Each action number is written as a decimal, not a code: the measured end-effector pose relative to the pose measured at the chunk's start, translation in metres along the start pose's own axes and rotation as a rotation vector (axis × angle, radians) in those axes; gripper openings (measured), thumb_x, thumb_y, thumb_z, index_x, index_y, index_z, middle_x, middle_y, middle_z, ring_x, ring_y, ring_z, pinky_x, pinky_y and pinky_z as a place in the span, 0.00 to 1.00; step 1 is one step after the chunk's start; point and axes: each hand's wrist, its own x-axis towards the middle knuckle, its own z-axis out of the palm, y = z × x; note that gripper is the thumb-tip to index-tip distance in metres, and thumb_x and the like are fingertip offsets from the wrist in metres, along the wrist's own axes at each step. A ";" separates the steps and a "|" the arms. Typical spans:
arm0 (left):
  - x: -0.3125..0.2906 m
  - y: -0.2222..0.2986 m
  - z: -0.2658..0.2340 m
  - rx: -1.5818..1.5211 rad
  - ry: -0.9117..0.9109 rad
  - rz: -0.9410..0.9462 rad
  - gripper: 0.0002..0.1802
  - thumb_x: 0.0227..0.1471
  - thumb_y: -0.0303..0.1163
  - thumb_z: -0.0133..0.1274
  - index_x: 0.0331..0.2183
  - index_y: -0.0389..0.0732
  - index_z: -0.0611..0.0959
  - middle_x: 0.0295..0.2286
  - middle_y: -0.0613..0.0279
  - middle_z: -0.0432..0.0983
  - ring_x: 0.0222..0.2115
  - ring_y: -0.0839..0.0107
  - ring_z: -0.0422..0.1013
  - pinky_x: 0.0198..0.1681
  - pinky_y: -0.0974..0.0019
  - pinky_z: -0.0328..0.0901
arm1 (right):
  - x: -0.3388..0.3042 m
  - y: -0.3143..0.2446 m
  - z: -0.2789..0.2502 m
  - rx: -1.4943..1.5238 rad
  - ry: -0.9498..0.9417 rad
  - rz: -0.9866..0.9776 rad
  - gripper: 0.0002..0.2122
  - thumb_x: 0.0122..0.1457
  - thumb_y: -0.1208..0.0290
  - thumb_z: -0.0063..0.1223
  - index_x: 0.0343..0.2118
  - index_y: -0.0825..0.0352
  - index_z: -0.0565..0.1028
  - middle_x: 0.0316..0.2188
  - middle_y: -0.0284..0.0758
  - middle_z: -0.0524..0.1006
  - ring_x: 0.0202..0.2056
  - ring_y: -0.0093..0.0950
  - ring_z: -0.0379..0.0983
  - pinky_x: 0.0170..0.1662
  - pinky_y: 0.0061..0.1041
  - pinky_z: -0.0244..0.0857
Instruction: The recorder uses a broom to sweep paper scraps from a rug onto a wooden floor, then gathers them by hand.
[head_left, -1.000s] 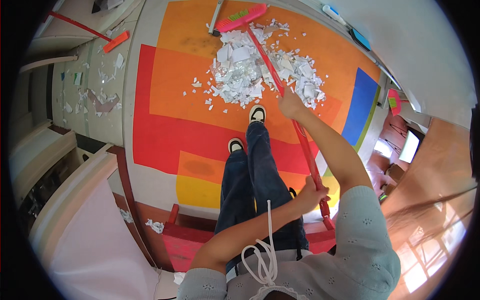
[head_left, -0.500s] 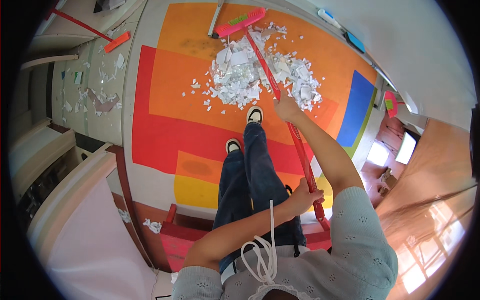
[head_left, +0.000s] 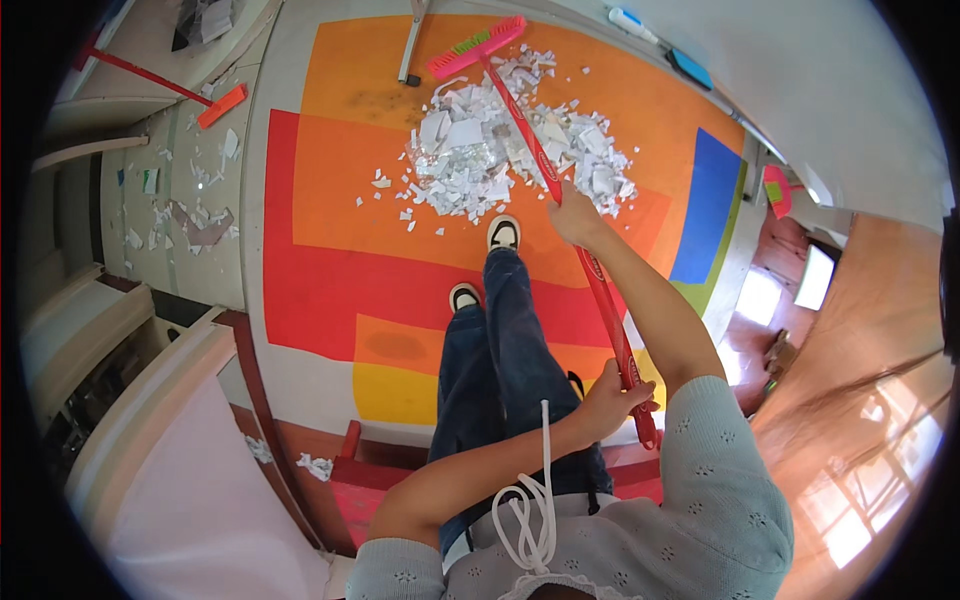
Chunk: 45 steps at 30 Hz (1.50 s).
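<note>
A broom (head_left: 603, 290) with a long red handle slants away from me, and both hands are closed round it. My right hand (head_left: 577, 216) grips about the middle of the handle. Lower down, near the handle's end, my left hand (head_left: 612, 402) is wrapped round it. The pink broom head (head_left: 477, 47), with a green strip, lies at the far edge of a large heap of white paper scraps (head_left: 465, 150). The heap rests on an orange patch of the coloured floor, just beyond my shoes.
At the far left lies another red-handled broom (head_left: 222, 106) among scattered paper bits. A metal leg (head_left: 411, 50) stands beside the broom head. A white board (head_left: 860, 110) with a blue eraser (head_left: 690, 70) runs along the right. Behind it shows a pink broom head (head_left: 776, 192).
The view has shifted slightly, so floor and heap sit a little more to the left. Both hands keep their grip, and the broom has barely moved against the heap.
</note>
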 end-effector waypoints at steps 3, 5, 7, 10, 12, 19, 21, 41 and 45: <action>-0.005 -0.050 -0.017 0.076 -0.111 -0.005 0.14 0.50 0.29 0.47 0.34 0.37 0.60 0.26 0.56 0.69 0.25 0.72 0.71 0.27 0.70 0.67 | -0.020 0.029 0.031 -0.031 -0.008 -0.013 0.22 0.53 0.66 0.38 0.49 0.73 0.54 0.26 0.53 0.71 0.23 0.43 0.71 0.26 0.38 0.65; -0.030 -0.063 0.006 0.110 -0.085 -0.015 0.15 0.50 0.30 0.48 0.34 0.37 0.60 0.24 0.57 0.69 0.24 0.72 0.71 0.25 0.71 0.66 | -0.057 0.039 0.035 0.109 -0.029 -0.052 0.23 0.54 0.63 0.38 0.49 0.73 0.55 0.24 0.47 0.72 0.21 0.38 0.70 0.24 0.35 0.64; -0.036 -0.072 0.019 0.141 -0.071 -0.030 0.15 0.49 0.31 0.48 0.33 0.37 0.60 0.22 0.58 0.68 0.23 0.73 0.70 0.23 0.71 0.66 | -0.083 0.030 0.011 0.285 -0.079 -0.002 0.23 0.55 0.62 0.39 0.49 0.72 0.55 0.22 0.44 0.72 0.19 0.35 0.70 0.23 0.33 0.64; -0.019 -0.076 0.003 0.321 0.202 0.044 0.16 0.49 0.31 0.49 0.34 0.38 0.60 0.20 0.61 0.66 0.20 0.74 0.69 0.20 0.72 0.64 | -0.056 0.032 0.006 0.523 -0.122 0.140 0.23 0.56 0.59 0.39 0.50 0.69 0.57 0.18 0.36 0.68 0.15 0.28 0.66 0.18 0.27 0.61; 0.017 -0.025 -0.021 0.283 0.346 0.093 0.15 0.48 0.31 0.51 0.32 0.37 0.62 0.19 0.62 0.65 0.17 0.74 0.67 0.19 0.72 0.62 | 0.013 0.027 0.000 0.648 0.115 0.040 0.17 0.56 0.59 0.39 0.41 0.69 0.63 0.11 0.32 0.63 0.07 0.23 0.60 0.11 0.24 0.55; 0.024 0.080 -0.086 -0.291 0.297 0.068 0.12 0.53 0.42 0.42 0.25 0.46 0.65 0.11 0.71 0.58 0.07 0.80 0.54 0.10 0.77 0.50 | 0.143 0.006 0.028 0.700 0.148 0.025 0.16 0.48 0.66 0.42 0.33 0.76 0.63 0.18 0.41 0.70 0.16 0.31 0.69 0.17 0.33 0.64; -0.030 0.047 -0.081 -0.306 0.400 -0.084 0.10 0.54 0.41 0.41 0.25 0.49 0.64 0.11 0.71 0.56 0.07 0.79 0.52 0.08 0.76 0.47 | 0.106 0.034 0.086 0.645 -0.106 0.000 0.26 0.47 0.67 0.44 0.44 0.82 0.56 0.23 0.46 0.71 0.21 0.34 0.71 0.20 0.32 0.65; -0.090 0.041 -0.070 -0.009 0.449 -0.207 0.19 0.54 0.50 0.37 0.22 0.46 0.65 0.09 0.69 0.56 0.08 0.78 0.53 0.10 0.75 0.51 | 0.019 0.023 0.094 0.701 -0.004 0.049 0.20 0.52 0.64 0.43 0.39 0.76 0.57 0.24 0.45 0.70 0.21 0.31 0.71 0.18 0.28 0.65; -0.202 0.002 -0.057 0.277 0.576 -0.349 0.14 0.55 0.44 0.39 0.29 0.44 0.67 0.18 0.71 0.61 0.17 0.82 0.59 0.18 0.79 0.55 | -0.112 -0.018 0.089 0.829 -0.280 0.109 0.30 0.51 0.61 0.46 0.47 0.81 0.50 0.35 0.53 0.69 0.37 0.38 0.69 0.39 0.32 0.63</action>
